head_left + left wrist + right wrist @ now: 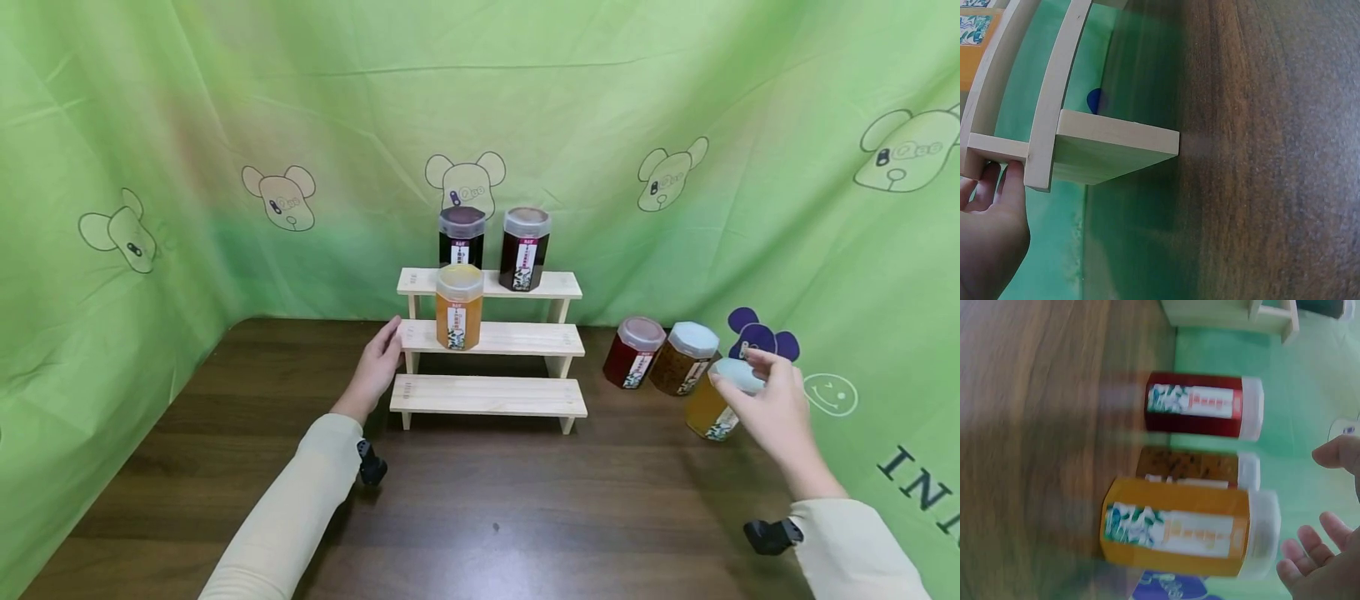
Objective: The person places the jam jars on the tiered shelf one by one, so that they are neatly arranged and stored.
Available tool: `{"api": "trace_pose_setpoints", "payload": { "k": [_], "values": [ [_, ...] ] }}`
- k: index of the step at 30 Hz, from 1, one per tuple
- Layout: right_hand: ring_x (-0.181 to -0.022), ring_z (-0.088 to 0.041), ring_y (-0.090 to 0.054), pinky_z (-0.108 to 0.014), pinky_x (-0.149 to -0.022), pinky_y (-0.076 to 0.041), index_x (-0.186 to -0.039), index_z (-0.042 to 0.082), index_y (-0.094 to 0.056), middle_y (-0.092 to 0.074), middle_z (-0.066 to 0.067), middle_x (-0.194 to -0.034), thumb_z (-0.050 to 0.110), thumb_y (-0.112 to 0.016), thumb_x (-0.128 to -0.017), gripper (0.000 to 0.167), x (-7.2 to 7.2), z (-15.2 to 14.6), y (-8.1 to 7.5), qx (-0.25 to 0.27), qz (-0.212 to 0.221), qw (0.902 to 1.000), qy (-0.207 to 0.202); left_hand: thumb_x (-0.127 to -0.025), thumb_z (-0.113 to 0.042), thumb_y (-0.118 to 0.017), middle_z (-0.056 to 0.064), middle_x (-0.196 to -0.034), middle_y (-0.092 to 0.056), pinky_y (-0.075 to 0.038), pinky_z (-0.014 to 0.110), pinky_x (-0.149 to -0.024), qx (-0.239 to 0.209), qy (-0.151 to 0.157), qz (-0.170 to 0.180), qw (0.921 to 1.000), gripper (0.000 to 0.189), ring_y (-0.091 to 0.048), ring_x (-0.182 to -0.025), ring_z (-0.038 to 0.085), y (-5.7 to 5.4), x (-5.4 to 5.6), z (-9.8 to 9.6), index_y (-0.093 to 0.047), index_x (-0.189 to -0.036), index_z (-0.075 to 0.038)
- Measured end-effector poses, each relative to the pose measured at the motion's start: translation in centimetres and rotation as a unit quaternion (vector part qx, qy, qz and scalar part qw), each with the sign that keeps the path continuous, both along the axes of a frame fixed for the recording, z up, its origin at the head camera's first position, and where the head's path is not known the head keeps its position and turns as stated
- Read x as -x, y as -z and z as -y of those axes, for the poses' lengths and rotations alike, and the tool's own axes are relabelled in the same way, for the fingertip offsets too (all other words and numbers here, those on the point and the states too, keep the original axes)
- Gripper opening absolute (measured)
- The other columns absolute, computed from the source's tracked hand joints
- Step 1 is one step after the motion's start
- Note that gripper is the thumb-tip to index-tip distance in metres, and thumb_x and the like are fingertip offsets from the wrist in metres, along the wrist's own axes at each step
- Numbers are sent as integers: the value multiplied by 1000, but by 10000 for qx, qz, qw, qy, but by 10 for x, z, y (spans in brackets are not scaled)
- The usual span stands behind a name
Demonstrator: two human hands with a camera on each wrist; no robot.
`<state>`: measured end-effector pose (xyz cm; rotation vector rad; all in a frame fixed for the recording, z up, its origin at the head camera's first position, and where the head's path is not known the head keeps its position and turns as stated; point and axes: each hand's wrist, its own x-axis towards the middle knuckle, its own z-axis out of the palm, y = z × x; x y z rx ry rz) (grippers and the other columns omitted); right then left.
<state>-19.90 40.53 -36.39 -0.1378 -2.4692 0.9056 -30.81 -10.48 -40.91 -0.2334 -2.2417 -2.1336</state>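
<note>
My left hand (pixel 373 367) holds the left end of the middle step of a pale wooden three-step stand (pixel 487 394). In the left wrist view its fingers (pixel 1013 187) bend against the side support below that step. On the right, my right hand (pixel 776 404) hovers at the white lid of a jar of amber-yellow contents (pixel 705 408). The right wrist view shows its thumb and fingers (pixel 1313 547) spread, with a gap between them and the lid. Another yellow jar (pixel 458 317) stands on the middle step. Two dark jars (pixel 525 254) stand on the top step.
A dark red jar (pixel 633 354) and a brown speckled jar (pixel 684 360) stand on the brown table (pixel 480 508) between the stand and the amber-yellow jar. Behind everything hangs a green cloth (pixel 360 108) printed with bear heads.
</note>
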Motion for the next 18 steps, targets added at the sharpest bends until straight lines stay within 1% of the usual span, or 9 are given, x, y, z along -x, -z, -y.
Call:
{"api": "trace_pose_setpoints", "payload": {
  "k": [1, 3, 5, 6, 7, 8, 10, 14, 18],
  "values": [
    [-118, -47, -43, -24, -92, -36, -142, -15, -38, -40, -37, -133, 22, -70, -94, 68, -1, -3, 0, 14, 28, 10000, 51, -111, -16, -34, 16, -162, -25, -33, 48, -115, -2, -8, 10, 10000, 51, -33, -144, 30, 0, 0, 0, -24, -160, -6],
    [-120, -48, -42, -27, -103, -35, -143, -16, -37, -39, -38, -135, 24, -70, -94, 71, -2, -10, 1, 83, 97, 9998, 124, -111, -17, -35, 15, -162, -25, -34, 47, -115, 10, -6, 30, 10000, 51, -33, -144, 30, 0, 1, 0, -24, -160, -7],
    [-122, -51, -39, -40, -112, -33, -144, -17, -34, -37, -39, -136, 26, -70, -94, 75, -4, -15, 2, 159, 174, 9996, 161, -111, -17, -35, 15, -162, -25, -34, 46, -115, 23, 6, 47, 10000, 51, -33, -144, 29, 0, 2, 0, -24, -160, -8],
    [-123, -52, -38, -49, -114, -31, -145, -17, -32, -37, -40, -137, 28, -70, -94, 77, -4, -17, 2, 190, 224, 9994, 176, -111, -18, -35, 14, -162, -25, -34, 46, -115, 20, 3, 59, 10000, 51, -33, -144, 29, 0, 2, 0, -24, -160, -8],
    [-124, -52, -37, -57, -113, -30, -146, -18, -31, -36, -41, -138, 29, -70, -94, 79, -5, -19, 2, 204, 270, 9992, 191, -111, -17, -35, 14, -162, -25, -34, 46, -115, 23, 8, 60, 10000, 51, -33, -144, 28, 0, 3, 0, -24, -160, -8],
    [-125, -54, -36, -63, -111, -28, -146, -18, -29, -35, -42, -138, 30, -70, -94, 82, -5, -21, 2, 233, 316, 9991, 185, -111, -17, -35, 14, -162, -25, -34, 46, -115, 31, 10, 62, 10000, 51, -33, -144, 29, 0, 3, 0, -24, -160, -8],
    [-125, -56, -34, -70, -108, -27, -147, -19, -26, -34, -43, -138, 32, -70, -94, 85, -5, -25, 2, 256, 400, 9987, 182, -111, -17, -35, 14, -162, -25, -34, 46, -115, 43, 5, 62, 10000, 51, -33, -144, 29, 0, 3, 1, -24, -160, -8],
    [-127, -60, -33, -72, -108, -25, -148, -19, -21, -31, -46, -141, 35, -71, -94, 91, -5, -31, 4, 288, 641, 9974, 143, -111, -18, -34, 15, -163, -24, -34, 47, -115, 66, 8, 46, 10000, 51, -32, -145, 29, -1, 2, 1, -24, -160, -8],
    [-128, -65, -32, -73, -107, -24, -150, -19, -16, -26, -48, -144, 35, -70, -94, 94, -3, -35, 11, 407, 858, 9955, -57, -111, -17, -33, 15, -163, -24, -34, 47, -115, 90, 10, 44, 9999, 50, -32, -145, 30, -1, 0, 1, -24, -160, -8]
  ]
}}
